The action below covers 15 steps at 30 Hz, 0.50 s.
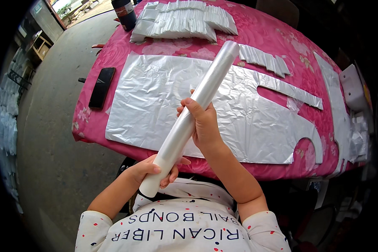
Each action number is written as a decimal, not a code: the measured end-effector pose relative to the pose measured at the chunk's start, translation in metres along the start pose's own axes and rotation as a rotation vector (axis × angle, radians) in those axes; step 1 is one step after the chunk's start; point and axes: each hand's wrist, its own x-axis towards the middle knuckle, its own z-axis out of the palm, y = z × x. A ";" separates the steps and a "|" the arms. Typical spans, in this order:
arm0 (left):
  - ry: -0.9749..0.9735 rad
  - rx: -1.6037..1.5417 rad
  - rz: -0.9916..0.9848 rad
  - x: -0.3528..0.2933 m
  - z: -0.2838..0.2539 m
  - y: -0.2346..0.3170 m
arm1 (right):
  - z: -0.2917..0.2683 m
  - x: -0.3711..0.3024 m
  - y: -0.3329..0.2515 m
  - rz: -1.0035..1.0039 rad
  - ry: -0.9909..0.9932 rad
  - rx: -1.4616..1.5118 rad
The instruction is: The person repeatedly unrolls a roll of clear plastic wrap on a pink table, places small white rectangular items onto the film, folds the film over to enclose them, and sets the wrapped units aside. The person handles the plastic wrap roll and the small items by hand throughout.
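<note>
A long roll of clear, whitish plastic film (197, 107) is held slantwise in front of me, its upper end over the table and its lower end near my lap. My left hand (160, 169) is wrapped around the roll close to its lower end. Around its middle, my right hand (201, 119) grips with the thumb lying on top. Beneath the roll, a flat stack of white plastic vest-type bags (151, 96) lies across the table, with its cut-out handles (290, 90) pointing right.
A pink floral tablecloth (84, 122) covers the table. Folded white bags (185, 23) are piled at the far side, a smaller row (264, 59) nearer. A black phone (101, 88) lies left, a dark bottle (124, 14) stands far left. More white plastic (332, 88) lies right.
</note>
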 end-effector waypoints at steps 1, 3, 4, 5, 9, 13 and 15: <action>-0.005 0.006 0.007 0.001 0.001 -0.001 | -0.001 0.001 -0.003 -0.007 -0.009 0.021; 0.006 0.033 0.001 0.006 0.003 -0.002 | -0.004 0.003 -0.004 -0.019 0.006 0.005; 0.028 0.056 -0.011 0.009 0.007 0.000 | -0.006 0.004 -0.004 -0.024 0.013 -0.003; 0.052 0.079 -0.020 0.012 0.011 0.001 | -0.008 0.004 -0.006 -0.009 0.035 -0.024; 0.353 0.353 0.088 0.027 0.009 -0.004 | -0.016 0.003 0.004 -0.053 0.075 -0.142; 0.588 0.462 0.031 0.038 0.005 -0.004 | -0.017 -0.002 0.027 -0.138 0.047 -0.228; 0.515 0.431 0.016 0.036 0.005 -0.006 | -0.026 0.002 0.024 -0.052 0.016 -0.265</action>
